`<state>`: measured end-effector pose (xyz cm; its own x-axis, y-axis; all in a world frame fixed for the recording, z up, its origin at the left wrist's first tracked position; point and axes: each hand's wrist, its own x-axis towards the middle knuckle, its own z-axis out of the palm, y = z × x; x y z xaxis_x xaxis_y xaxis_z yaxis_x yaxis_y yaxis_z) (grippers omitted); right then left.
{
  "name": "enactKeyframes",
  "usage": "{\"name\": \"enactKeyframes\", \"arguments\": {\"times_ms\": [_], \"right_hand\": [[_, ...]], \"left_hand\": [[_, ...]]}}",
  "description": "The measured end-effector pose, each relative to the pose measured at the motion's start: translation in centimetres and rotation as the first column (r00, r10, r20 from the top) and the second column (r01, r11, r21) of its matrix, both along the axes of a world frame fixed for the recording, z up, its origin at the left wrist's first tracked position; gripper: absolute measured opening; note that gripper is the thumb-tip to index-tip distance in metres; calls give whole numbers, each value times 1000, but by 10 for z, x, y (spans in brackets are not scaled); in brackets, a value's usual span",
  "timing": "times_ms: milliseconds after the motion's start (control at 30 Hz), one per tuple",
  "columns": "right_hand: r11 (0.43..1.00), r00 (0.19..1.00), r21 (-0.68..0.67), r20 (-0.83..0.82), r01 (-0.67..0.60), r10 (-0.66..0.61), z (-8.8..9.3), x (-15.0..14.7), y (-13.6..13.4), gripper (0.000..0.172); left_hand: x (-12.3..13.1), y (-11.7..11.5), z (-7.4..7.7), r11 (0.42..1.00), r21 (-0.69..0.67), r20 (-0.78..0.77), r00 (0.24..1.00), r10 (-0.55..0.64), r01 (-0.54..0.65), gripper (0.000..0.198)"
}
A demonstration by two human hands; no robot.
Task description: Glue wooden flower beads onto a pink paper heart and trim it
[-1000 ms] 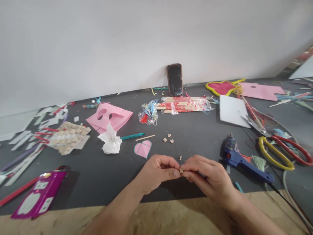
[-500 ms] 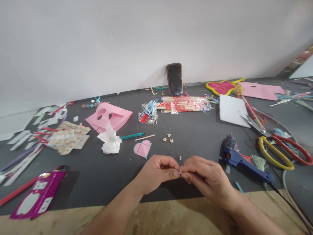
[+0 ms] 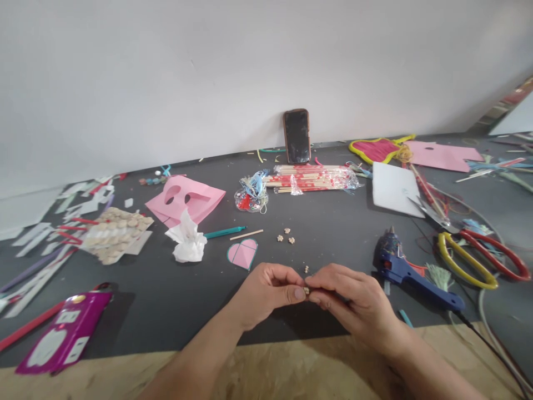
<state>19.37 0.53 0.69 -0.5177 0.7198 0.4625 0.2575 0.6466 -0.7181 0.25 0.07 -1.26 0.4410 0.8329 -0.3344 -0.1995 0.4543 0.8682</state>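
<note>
My left hand (image 3: 266,294) and my right hand (image 3: 350,297) meet above the dark mat, their fingertips pinching a tiny wooden piece (image 3: 307,290) between them. The fingers hide most of it. Just beyond my fingertips lie a few small wooden bits (image 3: 306,269). Several little wooden flowers (image 3: 285,234) sit farther ahead, and a pink paper heart (image 3: 242,254) lies beyond my left hand.
A blue glue gun (image 3: 406,272) lies right of my hands, with its cord running toward the front edge. Farther right are scissors with yellow and red handles (image 3: 478,258). A crumpled white tissue (image 3: 187,239) and a teal pen (image 3: 225,232) lie ahead left.
My hands stay together at nearly the same spot, still pinching the tiny piece. The view shifts only slightly.
</note>
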Motion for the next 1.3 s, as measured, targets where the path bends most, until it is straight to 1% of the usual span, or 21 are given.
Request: {"name": "enactKeyframes", "arguments": {"times_ms": [200,400,600,733,800,833,867,900,933,1000,1033,1067,1133,1233,1300], "right_hand": [[999,998,15,-48,-31,31,-2,-1,0,14],[1000,999,3,-21,-31,31,-3,-1,-1,15],[1000,1000,-15,-8,-23,22,-2,0,0,17],[999,999,-8,-21,-34,33,1,1,0,17],[1000,1000,-18,-14,20,-20,1,2,-1,16],[997,997,-31,-13,74,-75,1,4,-2,16],[989,990,-48,-19,141,-142,0,5,-2,15],[975,976,-69,-34,211,-213,-2,7,-3,15],[959,960,-88,-56,270,-276,-3,9,-3,16],[928,926,-115,-99,353,-365,-5,13,-3,16],[918,913,-114,-109,381,-393,-5,15,-3,16],[910,906,-103,-104,400,-410,-3,17,-2,15],[907,905,-48,-63,418,-421,6,22,-3,15],[916,918,94,37,389,-394,25,33,-8,16],[912,914,182,106,368,-391,35,45,-16,16]], "left_hand": [[1,0,1,1000,17,-21,1000,-3,3,28],[1,1,-1,999,35,-32,999,-3,4,27],[-1,1,-1,1000,-13,10,1000,-19,20,25],[-1,0,-1,999,16,-15,999,-28,29,23],[-2,0,-1,998,57,-64,997,-35,38,21],[-3,0,0,994,103,-114,993,-32,44,20],[-4,0,1,983,178,-190,982,-20,54,18],[-5,0,2,957,279,-285,958,2,81,15],[-7,0,3,911,392,-389,920,40,126,11],[-10,0,4,775,574,-570,809,144,266,11],[-11,1,3,707,620,-631,751,191,341,13],[-12,1,2,653,640,-675,702,226,405,15],[-13,1,-1,578,652,-723,631,282,490,16],[-12,-1,-8,492,674,-735,570,367,551,15],[-10,-2,-12,438,685,-729,536,427,583,15]]}}
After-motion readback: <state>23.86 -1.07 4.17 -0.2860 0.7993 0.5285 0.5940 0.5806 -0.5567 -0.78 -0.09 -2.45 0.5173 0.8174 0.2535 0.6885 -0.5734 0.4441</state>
